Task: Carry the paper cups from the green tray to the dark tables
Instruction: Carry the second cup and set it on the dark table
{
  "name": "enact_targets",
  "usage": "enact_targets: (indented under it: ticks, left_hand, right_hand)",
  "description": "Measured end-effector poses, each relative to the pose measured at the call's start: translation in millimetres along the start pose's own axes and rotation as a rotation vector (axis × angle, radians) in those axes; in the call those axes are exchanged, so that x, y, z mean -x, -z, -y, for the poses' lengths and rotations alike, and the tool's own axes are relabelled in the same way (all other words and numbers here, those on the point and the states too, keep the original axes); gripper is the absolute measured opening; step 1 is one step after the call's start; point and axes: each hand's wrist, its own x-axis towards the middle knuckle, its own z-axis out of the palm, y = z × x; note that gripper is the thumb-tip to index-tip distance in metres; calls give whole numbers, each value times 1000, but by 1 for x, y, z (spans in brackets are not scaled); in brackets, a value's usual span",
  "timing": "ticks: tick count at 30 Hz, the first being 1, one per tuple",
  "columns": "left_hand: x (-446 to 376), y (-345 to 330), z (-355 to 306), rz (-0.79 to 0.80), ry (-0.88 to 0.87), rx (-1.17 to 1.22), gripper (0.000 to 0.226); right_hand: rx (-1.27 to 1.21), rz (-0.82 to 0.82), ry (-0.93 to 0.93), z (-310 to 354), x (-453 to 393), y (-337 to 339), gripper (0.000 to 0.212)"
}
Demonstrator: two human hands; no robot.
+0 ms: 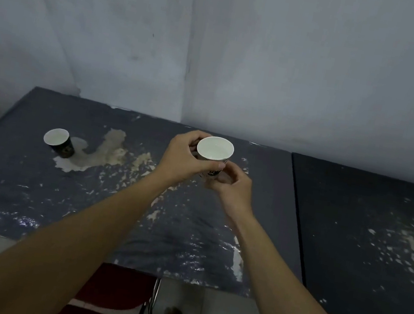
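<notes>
Both hands meet over the far middle of the left table. The left hand (186, 160) curls around the side of a dark paper cup with a white inside (214, 150), thumb on the near wall and fingers wrapped behind the rim. The right hand (233, 186) sits just below and to the right, its fingers curled in toward the lower part of that cup; blur there hides whether they truly grip it or only touch it. The cup is upright, its mouth open to the camera, and it is held slightly above the tabletop rather than standing on it.

Two paper cups are in view. The second dark paper cup with a white inside (60, 143) stands upright on the same table, well to the left of the hands, at the edge of a pale worn patch (107, 151) where the dark surface has flaked away.

Two dark flat-topped tables stand side by side against a pale grey wall (246, 53): the scuffed left table (27, 194) bearing the standing cup, and the darker right table (367, 226), parted from it by a thin seam. Below the near edges, red chair seats (116, 290) and a chrome chair leg (153, 305) show above the light floor.
</notes>
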Motion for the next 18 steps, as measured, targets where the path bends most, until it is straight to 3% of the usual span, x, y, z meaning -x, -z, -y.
enact_targets:
  ticks: [7,18]
  left_hand:
    - [-36,-4,50,-37,73,-15,61]
    - [-50,4,153,-68,221,-78,73]
  right_hand:
    - [169,-9,171,-39,-67,-18,38]
    - [345,111,123,-126,-131,-64,44]
